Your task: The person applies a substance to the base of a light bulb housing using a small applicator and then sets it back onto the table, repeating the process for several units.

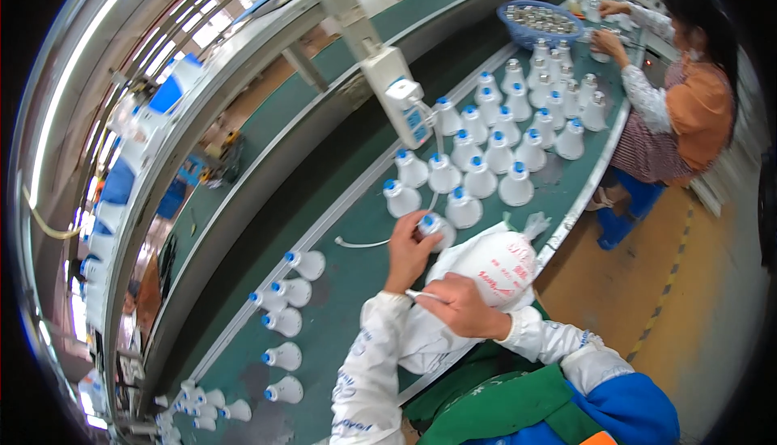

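My left hand (407, 257) grips a white cone-shaped lamp housing (438, 234) with a blue cap, fingers round its upper part. Just below it, my right hand (460, 306) is closed in a pinch on a thin white stick-like piece (422, 294), whose tip points toward my left wrist. Beneath and beside the right hand lies a white plastic bag (498, 271) with red print, bulging and partly covered by my hand and sleeve. Beyond my left hand, rows of similar blue-capped housings (463, 207) stand upright on the green belt.
On the green conveyor belt (356, 271), several housings (283, 356) lie on their sides at left. A white cable (362, 243) trails by my left hand from a post-mounted socket box (396, 97). Farther off are a blue basket (541, 22) of metallic parts and a seated co-worker (688, 113).
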A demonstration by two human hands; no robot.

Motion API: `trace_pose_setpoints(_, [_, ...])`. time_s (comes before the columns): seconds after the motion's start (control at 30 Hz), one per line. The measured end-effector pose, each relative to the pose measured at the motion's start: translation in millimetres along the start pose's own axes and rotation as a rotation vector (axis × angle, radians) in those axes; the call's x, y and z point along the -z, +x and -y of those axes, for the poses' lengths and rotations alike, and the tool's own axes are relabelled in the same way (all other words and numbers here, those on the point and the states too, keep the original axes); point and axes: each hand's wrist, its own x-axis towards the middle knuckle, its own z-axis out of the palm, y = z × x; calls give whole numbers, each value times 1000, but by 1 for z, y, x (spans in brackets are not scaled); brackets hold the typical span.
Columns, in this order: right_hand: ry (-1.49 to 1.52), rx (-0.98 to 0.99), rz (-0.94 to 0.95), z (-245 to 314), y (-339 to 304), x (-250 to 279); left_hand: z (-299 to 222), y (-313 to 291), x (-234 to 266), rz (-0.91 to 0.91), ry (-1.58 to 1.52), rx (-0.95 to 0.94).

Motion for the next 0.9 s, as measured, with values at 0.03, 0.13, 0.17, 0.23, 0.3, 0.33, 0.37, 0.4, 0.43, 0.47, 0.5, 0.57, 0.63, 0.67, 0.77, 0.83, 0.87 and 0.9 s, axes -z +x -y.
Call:
trace_pose_setpoints(0.03, [-15,-3,-10,-4,-1,2,-12,5,-6,6,59,-13])
trace_pose_setpoints(0.13, [13,-62,-39,1,1,6,-8,-5,0,-52,14,24])
trace_pose_setpoints(0.17, [34,-54,-21,1,0,5,-16,-16,8,-121,114,-44])
trace_pose_setpoints(0.23, [3,-106,-13,-4,-2,5,-20,-42,33,-358,283,-69])
trace_pose_setpoints(0.3, [11,-109,-4,-5,-2,3,-11,-64,67,-692,410,-28])
trace_pose_setpoints(0.33, [-1,-93,14,-5,-2,2,-8,-72,83,-884,385,19])
trace_pose_setpoints(0.37, [-17,-78,29,-4,-2,2,0,-76,102,-959,425,33])
trace_pose_setpoints(0.4, [-19,-76,34,-2,-2,1,8,-80,122,-1038,465,48])
trace_pose_setpoints(0.43, [-29,-82,43,-2,-3,0,23,-82,135,-1037,457,49])
trace_pose_setpoints(0.47, [-37,-84,55,-2,-3,-3,39,-82,148,-1039,460,100])
trace_pose_setpoints(0.5, [-48,-82,53,-1,-2,-3,51,-81,158,-1036,456,148])
trace_pose_setpoints(0.57, [-8,-92,55,-2,-3,-5,63,-79,172,-1045,327,240])
trace_pose_setpoints(0.63, [-22,-97,63,0,-3,-6,75,-79,187,-1069,151,355])
trace_pose_setpoints(0.67, [-20,-101,77,1,-3,-7,81,-85,189,-1059,63,356])
trace_pose_setpoints(0.77, [-84,-103,83,-7,-5,-6,58,-91,153,-897,30,298])
trace_pose_setpoints(0.83, [-120,-108,79,-4,-4,-5,13,-99,118,-637,86,214])
trace_pose_setpoints(0.87, [-138,-84,82,-3,-3,-5,-5,-104,103,-516,83,210])
trace_pose_setpoints(0.9, [-153,-56,87,-1,-3,-7,-21,-107,89,-401,81,203])
